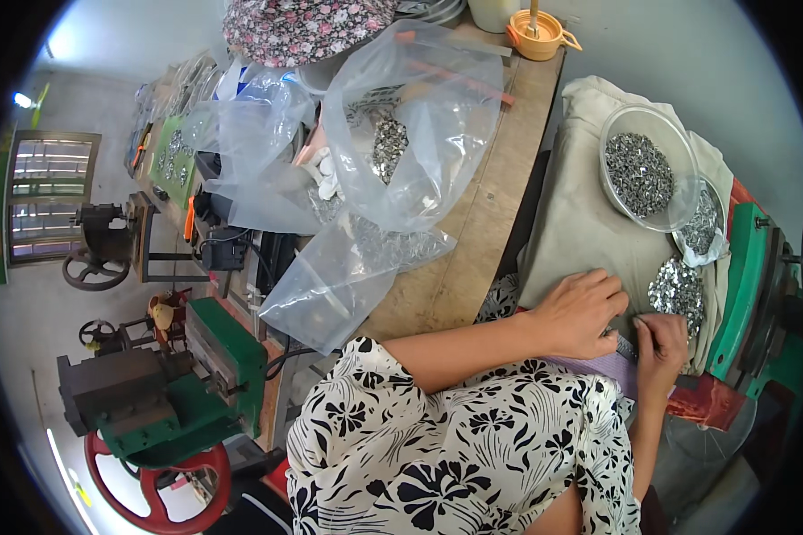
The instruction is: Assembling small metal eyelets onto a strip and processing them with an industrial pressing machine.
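Note:
My left hand [582, 312] reaches across from the left over the beige cloth, its fingers curled inward. Whatever sits in its fingertips is too small to tell. My right hand [660, 346] is close beside it, thumb and fingers pinched together; I cannot make out what they hold. Between the two hands lies a narrow dark strip [628, 346] along a lilac cloth [598, 366]. A pile of small shiny metal pieces [676, 290] rests on the beige cloth [562, 227], just beyond my right hand.
Farther back stand a clear round tub [605, 169] of metal pieces and a smaller bag-lined container [703, 218]. Clear plastic bags [459, 116] lie on the wooden table [437, 299]. Green machines stand at the right [739, 285] and left [219, 352]. An orange cup [533, 46] sits behind.

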Motion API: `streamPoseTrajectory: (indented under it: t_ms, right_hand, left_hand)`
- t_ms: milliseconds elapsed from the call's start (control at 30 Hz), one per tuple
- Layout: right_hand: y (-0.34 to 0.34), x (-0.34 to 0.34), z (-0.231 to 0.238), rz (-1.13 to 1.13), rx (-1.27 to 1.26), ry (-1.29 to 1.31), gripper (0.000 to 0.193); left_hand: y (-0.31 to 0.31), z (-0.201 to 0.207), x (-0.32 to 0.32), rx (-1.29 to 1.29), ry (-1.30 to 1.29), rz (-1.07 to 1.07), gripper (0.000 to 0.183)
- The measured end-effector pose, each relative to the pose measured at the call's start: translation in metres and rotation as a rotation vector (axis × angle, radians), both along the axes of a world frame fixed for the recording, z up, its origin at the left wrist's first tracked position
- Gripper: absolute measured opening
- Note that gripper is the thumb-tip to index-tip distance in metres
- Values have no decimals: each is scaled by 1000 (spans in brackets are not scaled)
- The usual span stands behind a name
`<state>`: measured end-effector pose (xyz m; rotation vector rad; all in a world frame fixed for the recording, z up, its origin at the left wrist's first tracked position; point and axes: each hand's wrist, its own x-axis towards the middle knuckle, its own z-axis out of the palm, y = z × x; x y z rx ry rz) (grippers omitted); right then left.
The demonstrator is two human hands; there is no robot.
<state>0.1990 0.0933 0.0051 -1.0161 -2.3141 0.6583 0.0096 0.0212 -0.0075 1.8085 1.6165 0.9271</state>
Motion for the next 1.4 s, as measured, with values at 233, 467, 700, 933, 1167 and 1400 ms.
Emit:
streamPoseTrajectory:
  t_ms: [233, 467, 700, 933, 1167, 1400]
  right_hand:
    - [-1, -5, 2, -25, 133, -148, 13]
    - [-2, 3, 2, -39, 202, -214, 12]
    - [0, 6, 2, -94, 127, -212, 9]
    - [-3, 14, 8, -132, -196, -86, 8]
    - [-7, 0, 9, -95, -351, -50, 11]
    - [-7, -14, 5, -75, -363, -64, 13]
  left_hand:
    - [-1, -2, -10, 71, -24, -107, 46]
    - [1, -3, -11, 93, 27, -233, 50]
    - [5, -4, -27, -1, -6, -289, 38]
    - [8, 0, -23, -70, -41, -221, 33]
    - [5, -2, -21, -106, -144, -141, 36]
    - [-8, 7, -14, -171, -146, -50, 29]
